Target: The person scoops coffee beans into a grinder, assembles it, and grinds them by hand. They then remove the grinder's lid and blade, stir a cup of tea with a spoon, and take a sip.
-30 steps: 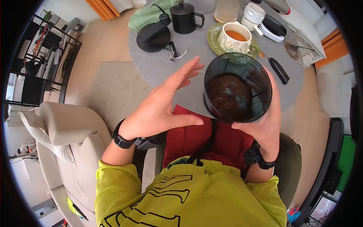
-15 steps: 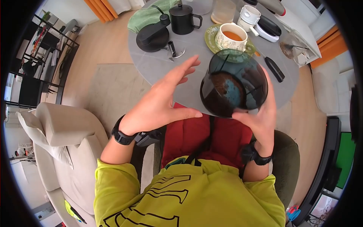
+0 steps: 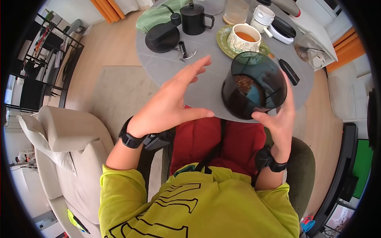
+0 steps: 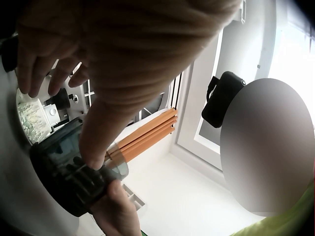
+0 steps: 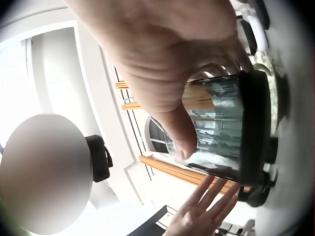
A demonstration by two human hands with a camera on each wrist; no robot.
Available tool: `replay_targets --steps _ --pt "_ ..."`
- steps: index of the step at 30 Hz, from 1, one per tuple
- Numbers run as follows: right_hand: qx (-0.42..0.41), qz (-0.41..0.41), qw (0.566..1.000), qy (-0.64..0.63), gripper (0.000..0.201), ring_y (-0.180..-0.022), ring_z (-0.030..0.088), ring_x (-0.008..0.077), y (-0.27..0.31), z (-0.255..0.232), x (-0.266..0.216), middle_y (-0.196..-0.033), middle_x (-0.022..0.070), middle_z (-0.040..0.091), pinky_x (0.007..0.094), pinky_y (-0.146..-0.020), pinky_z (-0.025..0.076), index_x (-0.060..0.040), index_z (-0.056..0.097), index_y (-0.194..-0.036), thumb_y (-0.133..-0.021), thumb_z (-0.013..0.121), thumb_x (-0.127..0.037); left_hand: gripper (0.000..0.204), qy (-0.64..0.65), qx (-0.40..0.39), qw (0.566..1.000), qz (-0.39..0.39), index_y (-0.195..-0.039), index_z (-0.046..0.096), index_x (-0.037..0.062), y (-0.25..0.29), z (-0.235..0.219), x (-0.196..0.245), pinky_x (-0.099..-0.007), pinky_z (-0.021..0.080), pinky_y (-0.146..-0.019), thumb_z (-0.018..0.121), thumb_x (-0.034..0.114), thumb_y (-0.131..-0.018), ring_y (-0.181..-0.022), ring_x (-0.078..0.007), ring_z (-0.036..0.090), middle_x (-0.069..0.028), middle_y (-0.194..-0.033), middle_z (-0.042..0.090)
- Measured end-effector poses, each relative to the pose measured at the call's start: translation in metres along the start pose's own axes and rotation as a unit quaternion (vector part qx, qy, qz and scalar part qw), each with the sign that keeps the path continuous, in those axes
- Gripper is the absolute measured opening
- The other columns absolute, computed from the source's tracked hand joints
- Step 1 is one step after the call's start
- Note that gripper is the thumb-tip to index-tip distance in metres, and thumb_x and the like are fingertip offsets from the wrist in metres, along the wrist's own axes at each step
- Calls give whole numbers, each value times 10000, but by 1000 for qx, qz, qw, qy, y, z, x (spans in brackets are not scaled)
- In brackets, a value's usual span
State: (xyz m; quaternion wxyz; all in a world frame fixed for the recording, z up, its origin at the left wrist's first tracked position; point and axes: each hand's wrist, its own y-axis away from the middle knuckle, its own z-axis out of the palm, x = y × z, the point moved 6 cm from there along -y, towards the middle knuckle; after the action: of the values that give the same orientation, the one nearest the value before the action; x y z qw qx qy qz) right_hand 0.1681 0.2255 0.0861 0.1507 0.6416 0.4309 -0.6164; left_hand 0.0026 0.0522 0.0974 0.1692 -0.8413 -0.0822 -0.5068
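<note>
My right hand (image 3: 279, 119) grips a dark see-through canister (image 3: 235, 100), thumb on the near side and fingers behind its right wall. The canister has a black base and hangs tilted at the table's near edge. Coarse brown grains (image 3: 244, 82) lie bunched toward one side of its bottom, leaving part of the floor bare. To its left, my left hand (image 3: 170, 101) is held up with fingers extended and thumb apart, holding nothing. In the right wrist view, the thumb and fingers wrap the clear wall of the canister (image 5: 219, 118), above its black base.
Beyond the canister stands a patterned cup (image 3: 245, 39) of orange-brown liquid on a green plate (image 3: 224, 43). A black pot (image 3: 193, 20), a round black lid-like piece (image 3: 162, 38) and a curved metal blade (image 3: 184, 51) occupy the left. A black-handled tool (image 3: 289, 72) lies right.
The canister has tipped, and its grains have shifted from covering most of the bottom to one side. Right hand and canister moved slightly left, then back right. The left hand stays nearly still.
</note>
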Motion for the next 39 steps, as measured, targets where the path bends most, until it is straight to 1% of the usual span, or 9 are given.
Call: replay_targets --steps 3,16,19,22,24,27,31,35,39 --pt "-15 -12 1000 4 1065 -1303 476 249 8 7 -6 -1406 148 487 391 -1104 364 -2 340 -1474 -588 924 -102 969 -14 2 1000 25 -1522 278 56 -1 2 -1 -427 401 -1090 835 157 -735 -1333 -324 460 -164 -1496 419" --pt "62 -42 997 29 1063 -1300 479 254 31 -1 -21 -1417 145 465 384 -1106 378 14 311 -1492 -611 892 -109 971 -16 -4 998 67 -1525 277 58 3 6 21 -424 409 -1077 837 170 -739 -1333 -326 464 -169 -1484 436" --pt "65 -59 994 66 1058 -1304 475 255 31 -5 -21 -1426 143 455 388 -1105 382 17 305 -1494 -623 891 -108 1008 -11 -9 999 46 -1544 262 91 6 4 29 -426 336 -1143 826 26 -711 -1398 -286 401 -129 -1525 392" --pt "75 -41 996 12 1071 -1309 458 247 32 -9 -17 -1418 147 463 387 -1115 355 0 311 -1486 -610 917 -112 767 -12 13 999 43 -1411 473 58 8 -2 37 -434 345 -1136 813 23 -724 -1379 -289 422 -136 -1491 433" --pt "73 -48 996 32 1076 -1310 459 248 31 -12 -14 -1419 148 462 387 -1116 351 4 308 -1485 -608 918 -115 377 -38 32 994 93 -1114 660 32 10 -12 45 -470 361 -1115 780 34 -757 -1346 -314 452 -173 -1441 476" --pt "72 -51 995 44 1086 -1310 459 250 26 -14 -12 -1418 150 461 387 -1119 345 11 302 -1487 -603 919 -119 97 88 51 987 125 -845 675 30 19 -18 72 -508 438 -1022 743 33 -776 -1251 -344 527 -201 -1313 560" --pt "67 -42 996 27 1102 -1307 461 251 14 -8 -8 -1419 147 458 386 -1116 348 9 293 -1493 -592 917 -103 35 190 62 967 157 -809 678 49 34 -14 92 -476 535 -825 712 40 -808 -1039 -341 632 -202 -1161 611" --pt "61 -22 998 13 1111 -1308 458 251 1 -3 -5 -1421 146 453 385 -1112 354 2 292 -1496 -582 916 -85 248 401 -221 846 273 -893 723 122 45 -6 112 -338 471 -498 648 -111 -850 -718 -300 618 -165 -1039 611" --pt "68 -19 997 12 1128 -1311 453 250 -8 -4 3 -1422 146 449 386 -1110 358 -7 294 -1499 -561 917 -69 218 310 -125 876 348 -981 749 192 43 -11 117 -321 475 -704 596 41 -941 -827 -191 543 -43 -970 591"
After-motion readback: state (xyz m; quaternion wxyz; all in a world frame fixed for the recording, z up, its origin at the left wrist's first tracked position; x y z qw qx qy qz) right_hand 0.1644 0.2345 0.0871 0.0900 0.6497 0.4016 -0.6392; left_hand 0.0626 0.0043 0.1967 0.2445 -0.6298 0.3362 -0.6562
